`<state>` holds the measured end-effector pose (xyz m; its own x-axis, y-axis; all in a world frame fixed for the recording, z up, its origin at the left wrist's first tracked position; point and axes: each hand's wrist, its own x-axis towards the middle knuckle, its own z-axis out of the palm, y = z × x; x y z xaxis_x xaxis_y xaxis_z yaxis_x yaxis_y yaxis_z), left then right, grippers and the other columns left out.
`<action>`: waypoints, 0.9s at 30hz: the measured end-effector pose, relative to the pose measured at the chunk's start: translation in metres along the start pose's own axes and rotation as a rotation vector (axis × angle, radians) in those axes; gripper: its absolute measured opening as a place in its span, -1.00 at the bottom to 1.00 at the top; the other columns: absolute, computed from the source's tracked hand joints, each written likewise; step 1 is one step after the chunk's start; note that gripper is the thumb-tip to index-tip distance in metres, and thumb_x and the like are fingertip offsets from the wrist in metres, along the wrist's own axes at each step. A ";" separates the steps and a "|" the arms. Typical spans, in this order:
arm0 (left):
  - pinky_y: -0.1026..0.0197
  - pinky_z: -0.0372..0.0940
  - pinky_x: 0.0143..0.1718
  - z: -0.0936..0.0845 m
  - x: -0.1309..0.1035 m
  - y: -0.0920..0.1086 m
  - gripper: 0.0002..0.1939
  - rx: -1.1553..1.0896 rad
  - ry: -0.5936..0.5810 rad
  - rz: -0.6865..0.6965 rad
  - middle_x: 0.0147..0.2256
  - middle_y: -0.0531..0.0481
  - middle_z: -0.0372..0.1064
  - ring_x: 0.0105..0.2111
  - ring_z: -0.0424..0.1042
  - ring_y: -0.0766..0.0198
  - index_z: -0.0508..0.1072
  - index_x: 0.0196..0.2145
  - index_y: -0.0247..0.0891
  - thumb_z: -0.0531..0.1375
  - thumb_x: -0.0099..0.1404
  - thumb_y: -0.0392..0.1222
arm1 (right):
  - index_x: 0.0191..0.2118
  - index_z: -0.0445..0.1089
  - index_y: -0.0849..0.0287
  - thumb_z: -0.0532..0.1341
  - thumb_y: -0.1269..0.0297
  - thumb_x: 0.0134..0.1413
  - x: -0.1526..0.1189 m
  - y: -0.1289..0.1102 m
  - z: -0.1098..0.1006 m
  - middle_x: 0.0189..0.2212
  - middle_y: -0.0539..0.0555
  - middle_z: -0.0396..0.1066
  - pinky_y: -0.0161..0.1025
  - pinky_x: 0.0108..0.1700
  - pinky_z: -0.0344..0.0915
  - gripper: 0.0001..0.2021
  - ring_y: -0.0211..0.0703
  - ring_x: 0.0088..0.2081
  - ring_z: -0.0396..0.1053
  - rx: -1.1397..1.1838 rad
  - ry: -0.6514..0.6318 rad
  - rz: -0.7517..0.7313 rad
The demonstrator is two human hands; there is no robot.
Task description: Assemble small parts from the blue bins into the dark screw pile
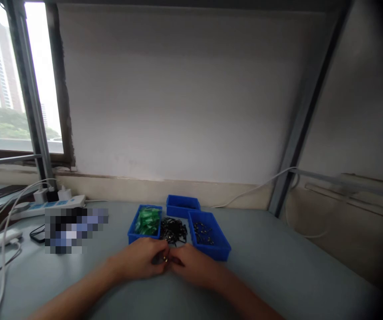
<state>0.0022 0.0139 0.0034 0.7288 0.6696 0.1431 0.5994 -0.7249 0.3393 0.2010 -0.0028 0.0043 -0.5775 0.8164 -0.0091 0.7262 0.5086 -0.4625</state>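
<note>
Above the table (261, 253), close together, the left hand (145, 259) and the right hand (189, 262), with fingertips just about meeting. At the left hand, thumb and finger curled in, nearly closed around a tiny gold-coloured shiny bit (165, 259), too small and blurry to name. At the right hand, fingers bent in beside the same bit; cannot tell about a hold on anything there. Just past both hands, a messy heap of small black bits (174, 229), right on the table. To the left of the heap, a blue bin (136, 239) full of green packets (148, 221). To the right, another blue bin (216, 254), with small shiny metal bits (203, 232) inside. Behind the heap, a third blue bin (182, 211), too dark inside to see well. Far over on the left, a white power strip (58, 204) with plugs (64, 194), near a window (45, 80). At the back, a plain wall (185, 98).
</note>
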 end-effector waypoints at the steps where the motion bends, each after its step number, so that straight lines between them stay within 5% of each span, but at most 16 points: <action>1: 0.28 0.19 -0.37 0.000 0.000 0.000 -0.95 0.005 -0.001 0.000 -0.34 0.04 0.50 -0.32 0.49 0.18 0.39 -0.33 -0.21 0.21 0.22 -0.29 | -0.39 0.47 0.26 0.18 0.52 0.11 0.000 0.001 0.000 -0.47 0.06 0.48 -0.35 -0.40 0.07 -0.86 -0.21 -0.41 0.38 0.007 0.004 -0.005; 9: 0.25 0.20 -0.40 0.002 0.000 -0.003 -0.97 0.110 -0.003 0.019 -0.34 0.01 0.52 -0.32 0.53 0.13 0.39 -0.30 -0.21 0.19 0.25 -0.27 | -0.45 0.40 0.25 0.18 0.54 0.05 0.001 0.006 0.004 -0.58 -0.06 0.31 -0.36 -0.44 0.00 -0.87 -0.30 -0.49 0.24 0.054 0.027 -0.038; 19: 0.26 0.31 -0.34 -0.001 0.000 0.004 -0.90 0.133 -0.060 0.014 -0.30 -0.03 0.53 -0.31 0.54 0.13 0.38 -0.29 -0.23 0.20 0.20 -0.33 | -0.34 0.45 0.25 0.16 0.35 0.25 0.001 0.004 0.002 -0.51 0.00 0.41 -0.36 -0.41 0.11 -0.83 -0.26 -0.45 0.32 0.213 0.015 -0.044; 27: 0.26 0.31 -0.35 0.004 0.000 0.004 -0.88 0.169 -0.056 0.031 -0.29 -0.01 0.53 -0.32 0.53 0.14 0.42 -0.26 -0.23 0.24 0.21 -0.32 | -0.39 0.45 0.23 0.18 0.36 0.23 0.002 0.005 0.006 -0.51 -0.01 0.41 -0.36 -0.42 0.12 -0.83 -0.26 -0.46 0.31 0.237 0.020 -0.049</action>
<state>0.0059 0.0103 0.0012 0.7624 0.6398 0.0971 0.6199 -0.7651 0.1741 0.2013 -0.0005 -0.0032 -0.6008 0.7987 0.0348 0.5885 0.4713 -0.6570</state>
